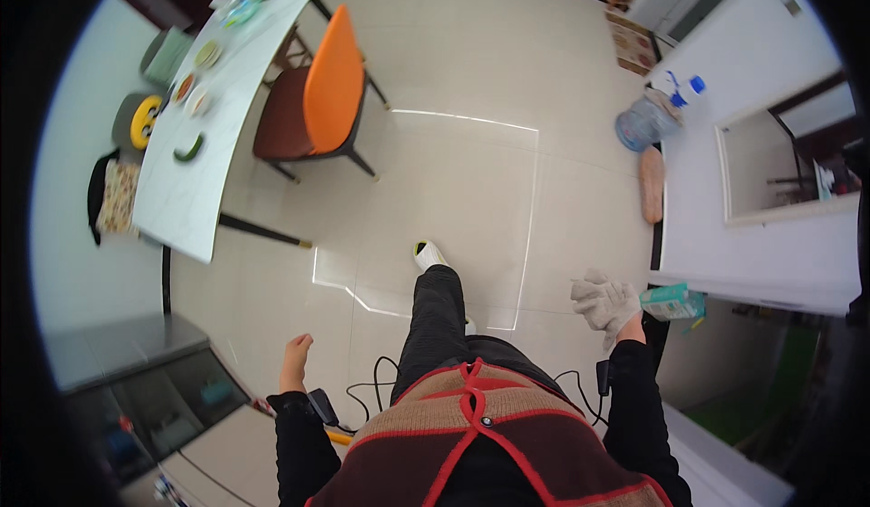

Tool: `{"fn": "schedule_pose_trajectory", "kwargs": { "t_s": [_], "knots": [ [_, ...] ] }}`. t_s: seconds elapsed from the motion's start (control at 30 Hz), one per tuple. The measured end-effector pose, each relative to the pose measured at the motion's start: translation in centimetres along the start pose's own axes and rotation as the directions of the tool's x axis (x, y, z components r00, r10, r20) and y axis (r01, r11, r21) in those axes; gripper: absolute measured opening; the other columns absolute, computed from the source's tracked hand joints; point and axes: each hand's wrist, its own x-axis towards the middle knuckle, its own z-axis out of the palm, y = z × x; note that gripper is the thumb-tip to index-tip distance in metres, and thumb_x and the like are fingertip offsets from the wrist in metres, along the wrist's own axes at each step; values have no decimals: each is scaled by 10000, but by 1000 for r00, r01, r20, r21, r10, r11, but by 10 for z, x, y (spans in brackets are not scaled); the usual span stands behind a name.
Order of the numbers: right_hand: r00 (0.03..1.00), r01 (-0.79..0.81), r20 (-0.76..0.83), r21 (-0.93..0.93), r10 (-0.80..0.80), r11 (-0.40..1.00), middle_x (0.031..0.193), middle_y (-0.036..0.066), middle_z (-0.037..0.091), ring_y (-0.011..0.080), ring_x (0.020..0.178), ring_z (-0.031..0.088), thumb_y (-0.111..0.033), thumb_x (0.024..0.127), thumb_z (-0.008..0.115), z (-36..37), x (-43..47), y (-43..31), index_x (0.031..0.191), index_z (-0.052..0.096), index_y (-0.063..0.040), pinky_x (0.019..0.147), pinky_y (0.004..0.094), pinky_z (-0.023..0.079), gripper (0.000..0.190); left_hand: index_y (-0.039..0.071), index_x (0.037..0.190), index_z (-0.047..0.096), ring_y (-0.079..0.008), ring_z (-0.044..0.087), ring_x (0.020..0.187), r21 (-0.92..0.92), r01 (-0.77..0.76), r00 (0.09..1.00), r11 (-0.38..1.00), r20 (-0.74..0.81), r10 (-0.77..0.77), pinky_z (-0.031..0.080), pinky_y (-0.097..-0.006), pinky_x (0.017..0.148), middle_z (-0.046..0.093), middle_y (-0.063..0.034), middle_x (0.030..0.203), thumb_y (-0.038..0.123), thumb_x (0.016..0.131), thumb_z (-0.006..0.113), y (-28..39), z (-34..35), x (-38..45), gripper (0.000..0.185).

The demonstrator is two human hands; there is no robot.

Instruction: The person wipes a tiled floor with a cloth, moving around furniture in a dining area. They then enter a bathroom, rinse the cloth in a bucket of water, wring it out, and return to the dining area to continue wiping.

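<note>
My right hand (633, 330) is out to the right above the floor, with a bundle of pale grey fabric work gloves (602, 300) at it. The gloves hide its fingers, and it seems to grip them. Just beyond that hand, a teal and white packet (673, 302) shows beside the wall corner. On the other side, my left hand (296, 361) hangs bare over the floor, with nothing visible in it. Its fingers are partly turned out of sight. Black devices with cables sit at both wrists.
A white marble-look table (224, 109) carries bowls and a green cucumber-like vegetable (189, 148). An orange-backed chair (334, 85) stands beside it. Along the right wall are a large water bottle (642, 125) and a long tan gourd (652, 184). A grey glass-fronted cabinet (156, 337) stands lower left.
</note>
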Motion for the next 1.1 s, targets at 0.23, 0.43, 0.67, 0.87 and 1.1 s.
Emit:
{"fn": "schedule_pose_trajectory", "kwargs": {
  "t_s": [0.23, 0.43, 0.67, 0.87, 1.1],
  "knots": [
    [990, -116, 91, 959, 106, 259, 969, 132, 553, 259, 816, 538, -426, 876, 332, -15, 28, 8, 992, 555, -150, 630, 369, 418, 373, -112, 1162, 519, -244, 609, 1010, -135, -17, 997, 991, 74, 27, 474, -328, 869, 620, -164, 1083, 268, 860, 592, 79, 17, 87, 491],
    [978, -193, 100, 760, 182, 621, 1004, -31, 585, 184, 979, 552, -367, 766, 519, -55, 79, -17, 958, 616, -230, 785, 328, 424, 255, -95, 1132, 552, -240, 614, 972, -147, -33, 999, 989, 30, 38, 483, -319, 836, 624, -143, 1060, 247, 850, 604, 174, 41, 171, 447],
    [993, 4, -114, 296, 31, 955, 1069, -72, 570, 132, 1064, 506, -382, 691, 601, -127, 200, -27, 925, 635, -260, 804, 346, 407, 266, -36, 1126, 583, -177, 579, 878, 40, -74, 994, 996, 78, 71, 465, -295, 746, 624, -80, 971, 270, 827, 623, 307, 92, 261, 430],
    [990, -92, 87, 995, 108, 43, 1081, -58, 563, 145, 1059, 504, -394, 708, 571, -193, 277, -41, 956, 619, -255, 788, 353, 408, 288, 53, 1160, 594, -178, 546, 932, 111, -55, 996, 992, 77, 46, 434, -365, 650, 603, -53, 1018, 358, 820, 595, 422, 168, 277, 457],
    [996, -77, 77, 997, 43, -11, 1096, -41, 555, 160, 1053, 501, -408, 728, 537, -326, 372, -30, 992, 600, -248, 768, 360, 409, 315, 17, 1053, 659, -115, 507, 687, 122, -19, 1000, 992, 8, 18, 400, -280, 600, 601, -18, 781, 317, 795, 614, 518, 248, 250, 399]
  ]
}}
